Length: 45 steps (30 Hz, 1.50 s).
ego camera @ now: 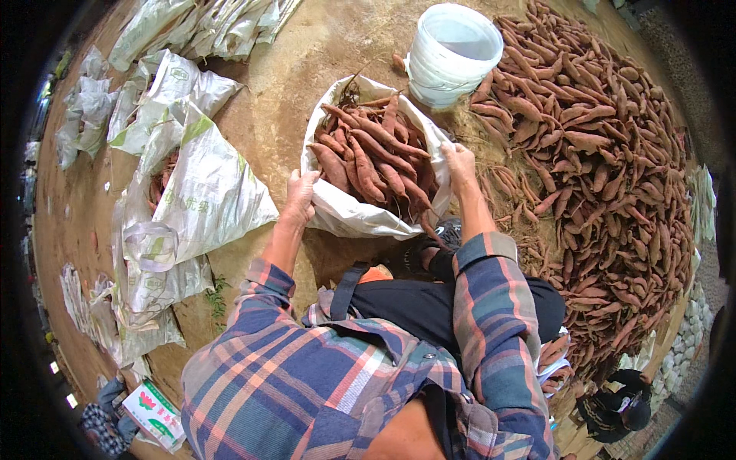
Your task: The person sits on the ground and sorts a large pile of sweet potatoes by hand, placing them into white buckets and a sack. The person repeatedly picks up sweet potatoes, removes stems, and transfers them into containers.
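Note:
Before me stands a white woven sack [368, 215], its mouth spread wide and heaped with reddish sweet potatoes [374, 149]. My left hand [300, 195] grips the sack's rim on the left side. On the opposite side my right hand [460, 164] clutches the rim, fingers closed over the fabric. Some thin dry roots [351, 92] stick up at the back of the sack. One long sweet potato hangs over the front edge, near my shoe [448, 230]. The sack's bottom is hidden.
A white plastic bucket [454, 63] stands beyond the sack, beside a large sweet potato pile [604, 172] on the right. Filled woven sacks [213, 195] lie at left, with flattened sacks [230, 29] behind. A printed carton [154, 415] and other people [618, 405] appear near the lower corners.

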{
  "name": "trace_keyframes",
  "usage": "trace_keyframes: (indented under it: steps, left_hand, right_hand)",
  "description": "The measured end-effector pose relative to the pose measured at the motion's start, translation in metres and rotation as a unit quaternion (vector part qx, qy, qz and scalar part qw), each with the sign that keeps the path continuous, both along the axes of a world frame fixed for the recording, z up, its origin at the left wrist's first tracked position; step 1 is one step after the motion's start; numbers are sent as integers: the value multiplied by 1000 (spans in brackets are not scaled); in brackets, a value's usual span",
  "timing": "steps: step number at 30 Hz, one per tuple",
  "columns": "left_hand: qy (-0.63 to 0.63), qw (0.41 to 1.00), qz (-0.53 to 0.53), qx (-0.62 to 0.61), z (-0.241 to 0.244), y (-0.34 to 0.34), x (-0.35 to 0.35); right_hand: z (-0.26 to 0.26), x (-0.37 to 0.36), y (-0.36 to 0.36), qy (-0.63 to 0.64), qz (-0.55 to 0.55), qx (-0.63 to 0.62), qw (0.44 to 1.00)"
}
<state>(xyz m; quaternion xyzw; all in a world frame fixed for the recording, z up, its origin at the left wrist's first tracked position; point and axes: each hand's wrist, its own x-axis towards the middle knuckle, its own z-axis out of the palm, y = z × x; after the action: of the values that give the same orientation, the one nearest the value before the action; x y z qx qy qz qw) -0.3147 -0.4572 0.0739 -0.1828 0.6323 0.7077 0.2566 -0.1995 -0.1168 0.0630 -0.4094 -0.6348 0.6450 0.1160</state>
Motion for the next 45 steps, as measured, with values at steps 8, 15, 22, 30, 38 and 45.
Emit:
trace_keyframes:
  steps: [8,15,22,30,38,45]
  left_hand:
    - [70,995,18,65,82,-16,15]
    - [47,997,15,58,57,-23,15]
    - [19,999,34,23,75,19,23]
    - [512,813,-74,-265,111,33,25]
    - [515,802,-264,149,190,255,112]
    - [443,678,-486,328,209,368,183]
  right_hand:
    - [53,-3,15,61,-113,62,990]
    - [65,-19,24,-114,27,258,959]
    - [145,-22,68,-121,126,443,879]
    - [247,151,144,-101,74,554,823]
    - [-17,387,30,-393,-39,42,918]
    - [-67,321,-92,-448,-170,-22,878]
